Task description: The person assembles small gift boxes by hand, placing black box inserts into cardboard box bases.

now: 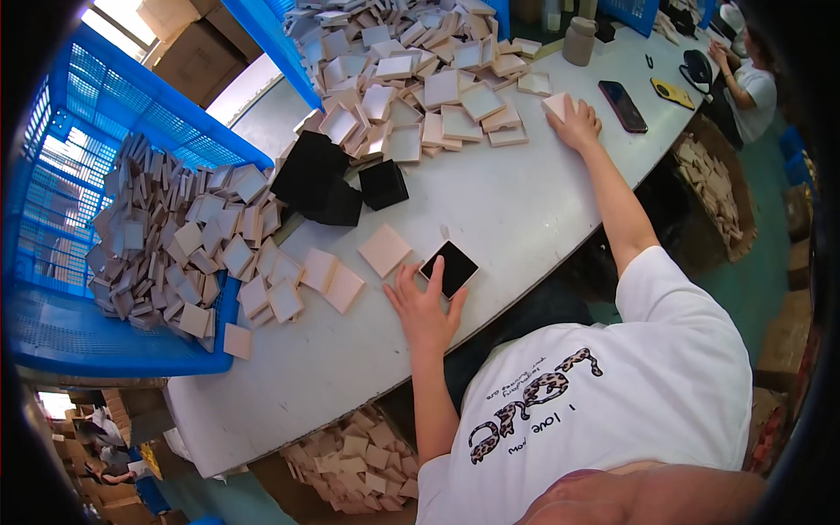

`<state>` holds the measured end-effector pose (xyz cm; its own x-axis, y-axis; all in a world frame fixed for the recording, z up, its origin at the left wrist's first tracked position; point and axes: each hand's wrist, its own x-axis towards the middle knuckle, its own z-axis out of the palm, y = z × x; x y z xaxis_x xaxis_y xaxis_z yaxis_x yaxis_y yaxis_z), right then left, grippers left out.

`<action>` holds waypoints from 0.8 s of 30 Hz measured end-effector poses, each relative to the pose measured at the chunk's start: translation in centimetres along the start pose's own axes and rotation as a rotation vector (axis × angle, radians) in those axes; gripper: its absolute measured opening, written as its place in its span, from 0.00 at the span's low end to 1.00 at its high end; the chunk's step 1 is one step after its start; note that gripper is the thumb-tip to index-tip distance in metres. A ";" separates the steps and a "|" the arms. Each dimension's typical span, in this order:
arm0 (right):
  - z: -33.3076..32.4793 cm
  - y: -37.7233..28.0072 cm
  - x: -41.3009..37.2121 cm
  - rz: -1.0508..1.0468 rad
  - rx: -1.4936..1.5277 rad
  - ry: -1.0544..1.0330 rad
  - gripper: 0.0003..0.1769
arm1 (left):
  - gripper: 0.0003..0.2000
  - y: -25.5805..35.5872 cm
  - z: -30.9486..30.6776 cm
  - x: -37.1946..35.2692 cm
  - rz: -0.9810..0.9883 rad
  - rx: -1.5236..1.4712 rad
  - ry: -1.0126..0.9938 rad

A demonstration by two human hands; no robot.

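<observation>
My left hand (423, 306) rests on the table with its fingers spread. Its index finger lies on the black lining of a small square box half (457, 273), and the thumb is by the near edge. Just beyond that hand is a pale pink box half (384, 250), face down. My right hand (576, 126) is stretched out to the far side, its fingers closed over another pale pink box half (555, 106). Stacks of black square inserts (317, 179) and a smaller black stack (383, 185) stand between the box heaps.
A large heap of box halves (459, 91) covers the table's far part. More fill a tipped blue crate (131, 357) at left. A phone (623, 107), yellow object (672, 94) and jar (578, 41) lie beyond my right hand. Another person (751, 92) sits farther along. Cartons of halves stand below.
</observation>
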<state>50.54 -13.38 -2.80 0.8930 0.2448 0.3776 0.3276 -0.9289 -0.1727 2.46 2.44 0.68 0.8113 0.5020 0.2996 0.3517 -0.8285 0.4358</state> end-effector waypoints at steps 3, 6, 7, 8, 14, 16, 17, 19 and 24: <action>0.8 -0.8 -1.7 -0.214 0.138 -0.064 0.44 | 0.33 -0.1 0.2 0.1 0.008 0.016 0.015; -1.3 -2.7 -5.9 -0.525 0.327 -0.092 0.43 | 0.32 -0.2 0.4 -0.2 0.009 0.018 0.011; -2.9 -3.7 -7.3 -0.631 0.398 -0.110 0.42 | 0.32 -0.3 0.4 -0.2 0.009 0.018 0.009; -4.4 -4.7 -9.1 -0.648 0.526 -0.140 0.43 | 0.34 -0.4 0.5 -0.2 0.013 0.026 0.004; -10.6 -11.1 -17.8 -0.939 0.990 -0.533 0.46 | 0.50 -0.5 0.6 -0.3 -0.046 -0.118 0.062; -9.9 -13.2 -19.4 -1.160 0.966 -0.541 0.46 | 0.57 -0.5 0.3 -0.3 -0.065 -0.196 0.056; -9.4 -14.2 -20.2 -1.256 0.991 -0.523 0.45 | 0.58 -0.7 0.3 -0.3 -0.076 -0.212 0.049; -9.9 -15.7 -21.3 -1.337 0.976 -0.533 0.41 | 0.61 -1.2 0.6 -0.4 -0.100 -0.244 0.042; -11.0 -15.8 -23.0 -1.396 0.743 -0.419 0.35 | 0.61 -1.6 0.9 -0.4 -0.029 -0.183 0.084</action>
<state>21.48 -7.43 1.30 -0.2304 0.9002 0.3695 0.8628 0.3646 -0.3503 1.98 3.30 -0.93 0.7573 0.5505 0.3514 0.2773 -0.7582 0.5901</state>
